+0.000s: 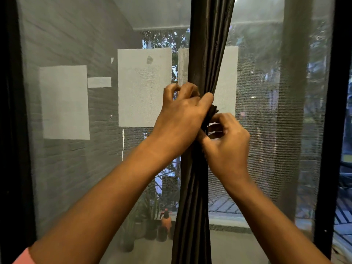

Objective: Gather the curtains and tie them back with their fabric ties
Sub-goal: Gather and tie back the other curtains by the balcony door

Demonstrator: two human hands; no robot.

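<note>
So we've got the curtain [207, 54] bunched into one dark, shiny column running top to bottom just right of the middle of the frame, hanging in front of a mesh screen [266, 111]. It pinches in around the center, right where both hands meet, and fans out a bit wider above and below. Our left hand [182, 115] comes in from the lower left and is wrapped around the left side of the bundle, fingers curled closed on the fabric with the thumb pressed across the front. Our right hand [226, 143] sits just below and to the right of it, touching it, fingers curled in and pinching a small dark wad of cloth that looks like the tie [212, 111], poking out between the two hands. Can't tell if there's a knot in it, the hands cover too much. Behind the mesh, a few white sheets [142, 86] are stuck up across the left and middle of the frame. Down near the bottom center, past the screen, there's an orange bottle [166, 220] next to some potted plants [150, 212]. A dark frame [327, 130] edges the right side.
</note>
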